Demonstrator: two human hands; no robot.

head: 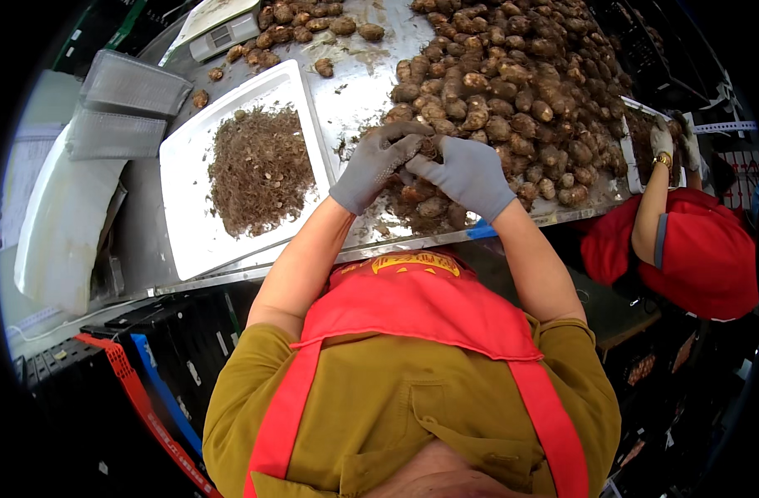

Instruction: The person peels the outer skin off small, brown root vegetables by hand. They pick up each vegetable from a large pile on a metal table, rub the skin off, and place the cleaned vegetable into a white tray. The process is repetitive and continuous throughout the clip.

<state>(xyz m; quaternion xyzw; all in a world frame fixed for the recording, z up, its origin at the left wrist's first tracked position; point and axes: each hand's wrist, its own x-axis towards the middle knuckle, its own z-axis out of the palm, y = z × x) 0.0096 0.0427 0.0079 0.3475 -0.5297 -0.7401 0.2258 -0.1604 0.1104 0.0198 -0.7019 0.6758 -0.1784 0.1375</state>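
My left hand (379,163) and my right hand (470,177), both in grey work gloves, meet over the metal table (354,81). Between their fingers is a small brown taro corm (428,148) with hairy fibres, mostly covered by the gloves. Under my hands, several loose corms (432,206) lie among shed fibres close to the table's front edge. A big heap of brown corms (516,93) rises just beyond my right hand. Left of my left hand stands a shallow white tray (186,187) holding a pile of brown root fibres (261,171).
A weighing scale (224,34) stands at the far left, near a smaller group of corms (286,31). Clear plastic trays (130,84) lie at the left. To the right, a co-worker's gloved hand (661,137) is at another white tray (633,168). Black crates (174,348) stand below the table.
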